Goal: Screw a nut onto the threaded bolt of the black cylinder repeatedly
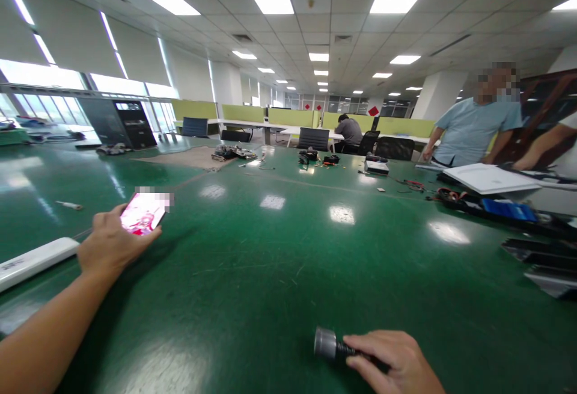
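My left hand [108, 240] grips a smartphone [143, 212] with its lit pink and white screen facing up toward me. Part of that screen is pixelated. At the lower right, my right hand [392, 361] is closed around a black flashlight [328, 343], whose wide metallic head points left. The flashlight lies on or just above the green tabletop [252, 280]; I cannot tell which. Just left of my left hand is a long white bar-shaped case [38, 261].
Metal channel pieces [541, 261] and a white panel [489, 177] sit at the right, near a standing person in a light blue shirt [480, 126]. Cables and small tools [311, 156] lie along the far side. A black cabinet [119, 123] stands back left.
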